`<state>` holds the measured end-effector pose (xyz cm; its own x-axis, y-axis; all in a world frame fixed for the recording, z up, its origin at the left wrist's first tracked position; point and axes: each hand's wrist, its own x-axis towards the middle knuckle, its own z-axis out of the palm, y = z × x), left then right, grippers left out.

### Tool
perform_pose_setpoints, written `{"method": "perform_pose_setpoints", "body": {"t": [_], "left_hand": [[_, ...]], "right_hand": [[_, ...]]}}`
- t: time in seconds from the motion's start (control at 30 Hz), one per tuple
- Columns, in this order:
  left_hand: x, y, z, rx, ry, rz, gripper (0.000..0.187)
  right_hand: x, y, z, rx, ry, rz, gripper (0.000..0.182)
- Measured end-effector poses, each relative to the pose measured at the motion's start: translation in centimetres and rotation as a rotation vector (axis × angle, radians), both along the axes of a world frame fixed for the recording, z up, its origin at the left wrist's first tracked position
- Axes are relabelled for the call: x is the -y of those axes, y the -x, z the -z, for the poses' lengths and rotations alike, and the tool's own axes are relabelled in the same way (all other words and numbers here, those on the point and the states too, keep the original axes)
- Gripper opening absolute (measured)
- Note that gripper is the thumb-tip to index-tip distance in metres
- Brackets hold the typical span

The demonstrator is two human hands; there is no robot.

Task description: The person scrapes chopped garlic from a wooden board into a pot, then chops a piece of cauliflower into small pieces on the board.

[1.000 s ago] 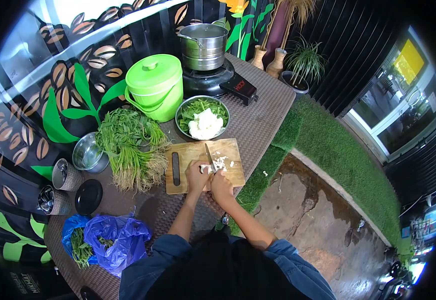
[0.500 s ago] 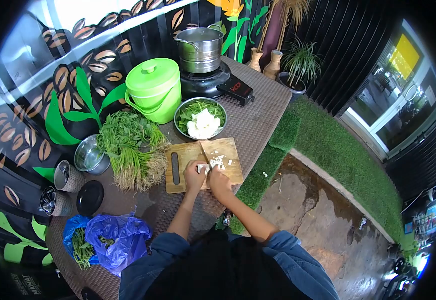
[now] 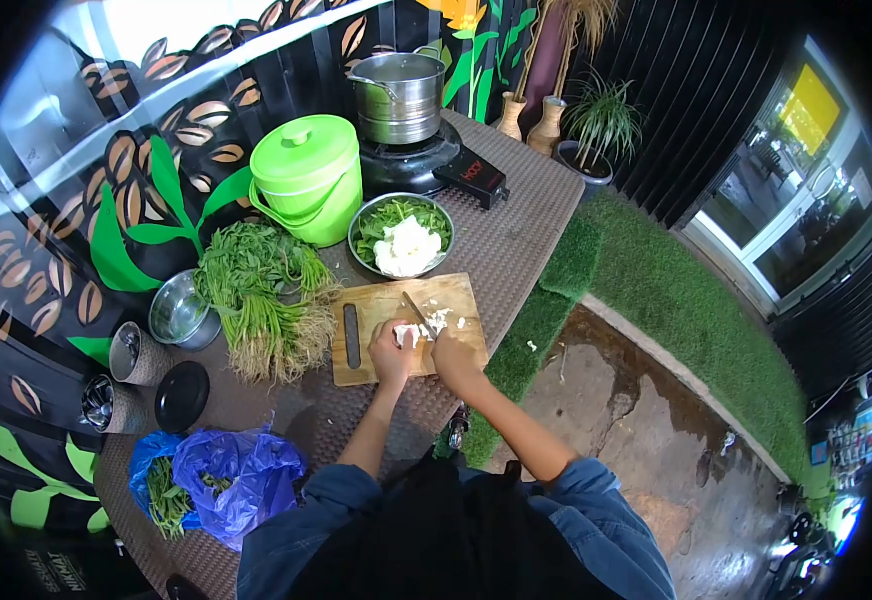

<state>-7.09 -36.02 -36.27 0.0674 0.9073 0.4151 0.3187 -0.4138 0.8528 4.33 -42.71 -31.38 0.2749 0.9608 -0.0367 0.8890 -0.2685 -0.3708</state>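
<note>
Left hand (image 3: 392,350): pins a white piece (image 3: 405,333) on the cutting board (image 3: 376,305)
Right hand (image 3: 453,355): grips the knife (image 3: 418,311), blade over the white piece
Behind board: bowl (image 3: 361,222) of greens

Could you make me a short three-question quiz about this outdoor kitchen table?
1. True or false: the right hand holds a knife over the cutting board.
2. What colour is the lidded bucket? A red, B green, C white.
3. What sits on the stove?
Key: 1 true. 2 B. 3 A steel pot. Also note the left hand steadies the white food.
</note>
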Motion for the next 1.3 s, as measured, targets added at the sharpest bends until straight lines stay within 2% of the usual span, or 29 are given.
{"method": "perform_pose_setpoints", "body": {"t": [0.07,0.17,0.3,0.43,0.5,0.57,0.73,0.83,0.9,1.0,1.07,1.13,1.3], "left_hand": [[-0.1,-0.1,0.6,0.024,0.072,-0.025,0.02],[-0.1,-0.4,1.1,0.147,0.108,-0.022,0.019],[-0.1,-0.4,1.0,0.124,0.081,-0.012,0.019],[0.0,-0.1,0.8,0.013,0.098,-0.049,0.019],[0.2,-0.2,0.3,0.004,0.1,-0.078,0.019],[0.8,-0.2,-1.9,0.049,-0.048,-0.081,0.017],[0.1,-0.2,0.3,-0.037,-0.023,-0.094,0.015],[-0.1,-0.1,0.4,-0.032,-0.015,-0.051,0.014],[0.0,-0.2,0.4,-0.018,-0.029,-0.036,0.012],[0.0,-0.4,0.5,-0.001,-0.005,-0.039,0.011],[0.1,-0.2,0.2,-0.008,-0.01,-0.026,0.012],[-0.1,-0.2,0.4,-0.011,-0.017,-0.02,0.012],[-0.3,-0.1,0.2,-0.004,0.005,-0.029,0.01]], "right_hand": [[0.4,0.7,2.9,0.046,-0.017,0.0,0.024],[0.0,0.6,2.4,0.064,-0.045,-0.016,0.023],[-1.5,-1.0,1.1,-0.036,-0.007,-0.071,0.027],[-0.6,0.0,1.2,0.042,-0.015,-0.059,0.023],[0.0,1.5,1.8,-0.016,-0.031,0.043,0.025],[-0.4,1.9,2.3,0.001,-0.039,0.042,0.025],[-1.0,0.6,2.8,-0.004,-0.043,0.025,0.024],[-0.2,1.1,2.5,0.055,-0.125,-0.098,0.022],[0.1,2.0,2.3,-0.018,0.017,0.079,0.022],[-1.4,1.4,2.1,-0.067,0.007,0.053,0.02],[-1.7,0.5,0.7,-0.093,0.027,0.048,0.022],[-1.5,0.0,-0.7,-0.11,0.041,-0.029,0.032],[-0.4,1.9,1.1,-0.167,0.039,0.076,0.035]]}}
